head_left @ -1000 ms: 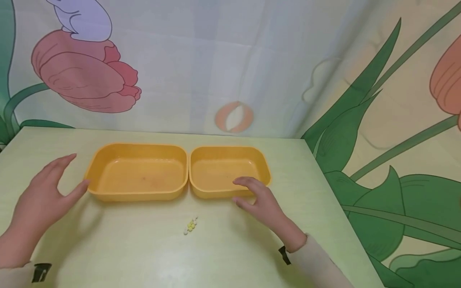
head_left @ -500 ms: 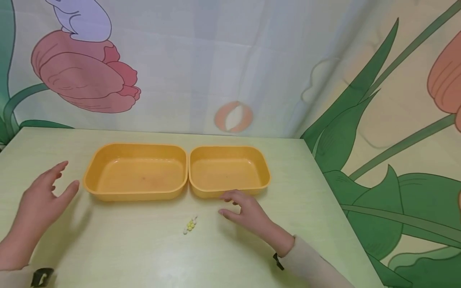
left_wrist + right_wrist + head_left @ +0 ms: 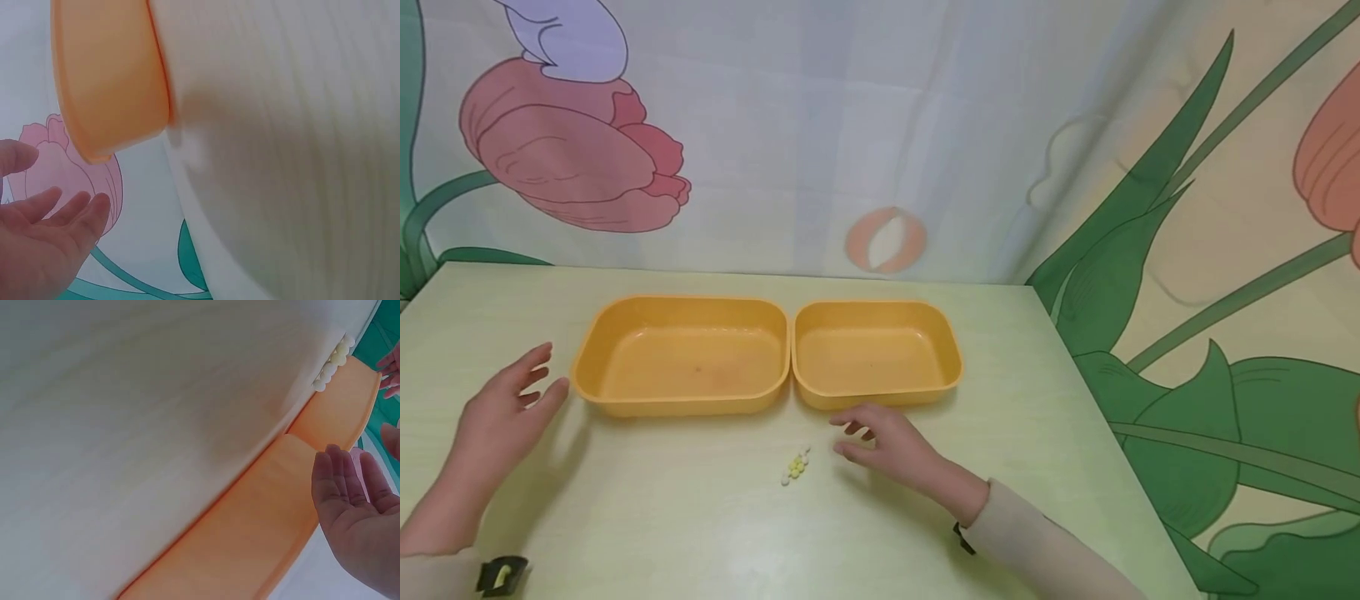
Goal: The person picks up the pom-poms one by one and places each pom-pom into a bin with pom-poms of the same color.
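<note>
Beads point(image 3: 795, 467), yellow and white, are clustered on the tabletop point(image 3: 700, 517). Toward three o'clock from them, the right hand point(image 3: 887, 443) is held near, its fingers loosely bent, its thumb parted and nothing gripped. Toward nine o'clock, well apart from the beads, the left hand point(image 3: 501, 425) is poised just beside the large tray point(image 3: 681, 406), thumb and fingers parted, nothing gripped. The small tray point(image 3: 876, 354) is set at one o'clock.
</note>
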The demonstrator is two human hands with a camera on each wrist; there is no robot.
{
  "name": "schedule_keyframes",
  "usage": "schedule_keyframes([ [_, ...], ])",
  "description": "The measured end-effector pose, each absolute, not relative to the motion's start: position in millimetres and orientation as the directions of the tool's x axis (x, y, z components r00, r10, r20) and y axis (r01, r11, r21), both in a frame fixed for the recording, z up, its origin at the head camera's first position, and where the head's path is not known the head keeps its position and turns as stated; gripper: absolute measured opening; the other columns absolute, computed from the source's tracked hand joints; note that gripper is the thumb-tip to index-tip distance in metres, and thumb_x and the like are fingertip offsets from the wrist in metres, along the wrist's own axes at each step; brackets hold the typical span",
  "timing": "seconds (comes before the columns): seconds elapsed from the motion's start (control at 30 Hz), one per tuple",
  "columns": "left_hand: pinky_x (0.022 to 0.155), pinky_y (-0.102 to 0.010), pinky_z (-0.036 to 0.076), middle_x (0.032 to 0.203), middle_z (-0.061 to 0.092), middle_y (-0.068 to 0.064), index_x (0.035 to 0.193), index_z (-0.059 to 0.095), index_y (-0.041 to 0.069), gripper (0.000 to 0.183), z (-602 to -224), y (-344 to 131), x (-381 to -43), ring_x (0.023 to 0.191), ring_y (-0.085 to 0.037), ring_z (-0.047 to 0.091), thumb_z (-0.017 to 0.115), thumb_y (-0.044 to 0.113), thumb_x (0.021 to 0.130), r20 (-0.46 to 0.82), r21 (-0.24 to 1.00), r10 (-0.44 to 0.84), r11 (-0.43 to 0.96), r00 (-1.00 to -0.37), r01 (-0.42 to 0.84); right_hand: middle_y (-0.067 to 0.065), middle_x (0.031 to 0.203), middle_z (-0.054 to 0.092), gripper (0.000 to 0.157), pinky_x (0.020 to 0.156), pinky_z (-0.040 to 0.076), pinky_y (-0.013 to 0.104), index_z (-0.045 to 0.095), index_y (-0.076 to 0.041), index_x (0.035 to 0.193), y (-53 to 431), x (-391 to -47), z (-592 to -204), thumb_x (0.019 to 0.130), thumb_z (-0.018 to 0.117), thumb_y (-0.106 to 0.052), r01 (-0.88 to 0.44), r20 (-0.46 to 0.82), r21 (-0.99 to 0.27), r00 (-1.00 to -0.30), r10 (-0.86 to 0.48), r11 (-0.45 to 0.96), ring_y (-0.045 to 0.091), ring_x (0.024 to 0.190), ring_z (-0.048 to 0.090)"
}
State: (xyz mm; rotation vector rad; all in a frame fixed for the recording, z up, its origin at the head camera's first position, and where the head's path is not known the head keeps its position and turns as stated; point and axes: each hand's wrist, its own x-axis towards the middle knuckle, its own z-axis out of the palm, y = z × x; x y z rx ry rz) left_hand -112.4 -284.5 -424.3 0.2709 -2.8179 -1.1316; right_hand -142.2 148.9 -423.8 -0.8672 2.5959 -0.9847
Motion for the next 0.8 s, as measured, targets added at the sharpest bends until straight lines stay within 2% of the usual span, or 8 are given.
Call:
schedule_keyframes([
  [0.1,0.108,-0.064,0.044,0.159,0.030,-0.039,0.160,0.020,-0.005,0.064,-424.8,-285.3,-113.8,0.133,-0.062,0.042,0.041,0.028,0.110,-0.003,0.706,-0.185,0.696,-0.983,-0.133,0.014,0.126,0.072,0.034,0.091,0.063,0.038,0.067,-0.002,0.129,145.5,-143.7,-424.3,0.098,0.070,-0.017,-0.441,-0.021,-0.669,-0.793,-0.608,0.598,0.028,0.109,0.070],
  [0.27,0.108,-0.061,0.044,0.159,0.030,-0.038,0.161,0.020,-0.004,0.065,-427.3,-286.0,-116.9,0.135,-0.060,0.042,0.039,0.032,0.111,-0.024,0.720,-0.165,0.682,-0.986,-0.132,0.013,0.125,0.073,0.032,0.090,0.063,0.035,0.069,-0.002,0.127,139.1,-147.6,-426.4,0.098,0.070,-0.014,-0.409,-0.071,-0.684,-0.786,-0.614,0.604,0.027,0.108,0.071],
  [0.33,0.108,-0.059,0.048,0.159,0.031,-0.038,0.161,0.020,-0.004,0.065,-428.2,-286.4,-117.3,0.134,-0.061,0.043,0.039,0.032,0.110,-0.035,0.722,-0.162,0.679,-0.986,-0.137,0.012,0.125,0.073,0.031,0.090,0.062,0.034,0.069,-0.002,0.126,136.2,-149.2,-427.4,0.098,0.070,-0.014,-0.397,-0.098,-0.684,-0.781,-0.617,0.612,0.026,0.108,0.071],
  [0.5,0.110,-0.061,0.047,0.160,0.028,-0.037,0.161,0.017,-0.004,0.065,-429.9,-286.7,-118.0,0.135,-0.062,0.041,0.038,0.032,0.111,-0.066,0.733,-0.157,0.662,-0.985,-0.154,0.010,0.124,0.074,0.028,0.090,0.062,0.031,0.071,-0.004,0.124,129.7,-152.6,-430.2,0.097,0.069,-0.011,-0.386,-0.148,-0.672,-0.766,-0.625,0.632,0.024,0.108,0.071],
  [0.53,0.110,-0.064,0.044,0.161,0.026,-0.037,0.162,0.016,-0.004,0.065,-430.2,-286.5,-118.3,0.136,-0.063,0.040,0.038,0.031,0.111,-0.073,0.740,-0.156,0.654,-0.985,-0.159,0.009,0.123,0.075,0.028,0.089,0.062,0.029,0.071,-0.004,0.124,128.5,-153.4,-430.9,0.097,0.070,-0.011,-0.387,-0.155,-0.666,-0.764,-0.627,0.637,0.023,0.108,0.071],
  [0.57,0.106,-0.073,0.039,0.161,0.025,-0.037,0.162,0.015,-0.004,0.065,-430.3,-286.1,-118.5,0.138,-0.063,0.038,0.037,0.031,0.111,-0.081,0.745,-0.156,0.646,-0.984,-0.164,0.009,0.123,0.075,0.028,0.088,0.061,0.026,0.072,-0.004,0.123,127.3,-154.2,-431.5,0.097,0.070,-0.011,-0.388,-0.162,-0.661,-0.762,-0.627,0.642,0.023,0.107,0.072],
  [0.73,0.108,-0.073,0.037,0.163,0.020,-0.037,0.162,0.011,-0.003,0.067,-431.1,-285.9,-119.3,0.141,-0.063,0.033,0.035,0.032,0.111,-0.115,0.757,-0.154,0.626,-0.981,-0.187,0.006,0.120,0.076,0.026,0.080,0.057,0.017,0.073,-0.005,0.121,120.9,-157.8,-433.4,0.096,0.071,-0.012,-0.376,-0.195,-0.637,-0.766,-0.612,0.673,0.019,0.103,0.071],
  [0.8,0.113,-0.061,0.043,0.163,0.022,-0.036,0.162,0.011,-0.003,0.067,-431.7,-286.4,-120.0,0.141,-0.062,0.034,0.036,0.033,0.111,-0.116,0.749,-0.148,0.637,-0.982,-0.184,0.006,0.119,0.076,0.025,0.079,0.055,0.016,0.073,-0.006,0.120,118.7,-159.1,-434.1,0.095,0.072,-0.011,-0.365,-0.208,-0.632,-0.770,-0.604,0.683,0.017,0.100,0.070],
])
